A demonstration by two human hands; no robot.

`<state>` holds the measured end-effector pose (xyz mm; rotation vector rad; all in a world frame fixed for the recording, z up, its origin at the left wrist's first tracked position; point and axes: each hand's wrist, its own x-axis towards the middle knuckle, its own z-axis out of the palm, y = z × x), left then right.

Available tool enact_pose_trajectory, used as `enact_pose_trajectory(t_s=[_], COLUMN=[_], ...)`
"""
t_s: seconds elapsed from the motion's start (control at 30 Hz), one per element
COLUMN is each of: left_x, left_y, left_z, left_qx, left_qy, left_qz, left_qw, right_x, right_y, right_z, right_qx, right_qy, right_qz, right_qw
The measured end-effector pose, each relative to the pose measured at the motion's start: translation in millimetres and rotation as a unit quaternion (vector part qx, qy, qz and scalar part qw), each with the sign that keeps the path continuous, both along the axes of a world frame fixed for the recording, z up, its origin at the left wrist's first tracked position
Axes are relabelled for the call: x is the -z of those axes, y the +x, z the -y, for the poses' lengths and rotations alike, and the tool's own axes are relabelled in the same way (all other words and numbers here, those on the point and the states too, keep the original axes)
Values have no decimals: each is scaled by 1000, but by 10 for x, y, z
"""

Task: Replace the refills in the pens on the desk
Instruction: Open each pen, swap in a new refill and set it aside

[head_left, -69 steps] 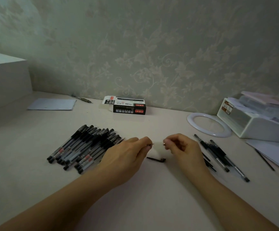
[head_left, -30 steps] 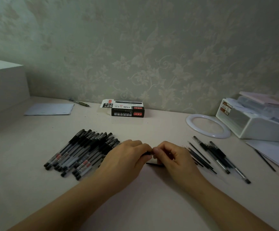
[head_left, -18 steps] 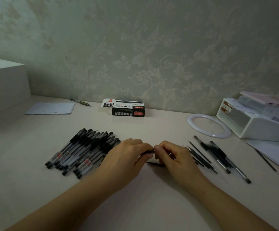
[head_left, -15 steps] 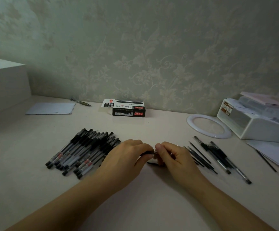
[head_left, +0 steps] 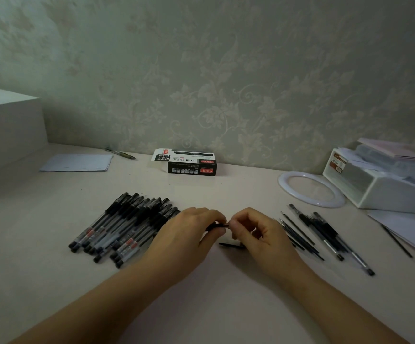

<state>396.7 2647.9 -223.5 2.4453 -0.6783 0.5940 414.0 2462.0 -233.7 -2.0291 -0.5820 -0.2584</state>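
Observation:
My left hand (head_left: 185, 238) is closed around a pen barrel (head_left: 216, 226), whose black end pokes out toward the right. My right hand (head_left: 259, 234) pinches that end with thumb and forefinger; what it grips is too small to tell apart. A black pen cap (head_left: 230, 244) lies on the desk just below the two hands. A pile of several capped black pens (head_left: 124, 225) lies to the left. Loose refills and pens (head_left: 318, 233) lie to the right.
A black refill box (head_left: 189, 163) stands open near the wall. A white ring (head_left: 311, 188) and a white organiser (head_left: 385, 180) sit at the right, with papers (head_left: 409, 229) by it. A notepad (head_left: 77, 162), a pen (head_left: 120, 153) and a big white box (head_left: 5, 127) are at the left.
The hands were apart, each with a small piece. They came together at the pen's end and have stayed joined there, with the right fingers shifting slightly.

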Motion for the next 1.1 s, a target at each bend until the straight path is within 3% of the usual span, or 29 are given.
enact_pose_trajectory(t_s=[1.1], left_x=[-14], left_y=[4], left_z=[-1], left_qx=[29], left_qy=[-11], left_qz=[9], left_qw=[999], right_x=[-11], right_y=[-22], right_z=[-1], right_qx=[-23], right_qy=[-13], right_qz=[14], right_qw=[1000])
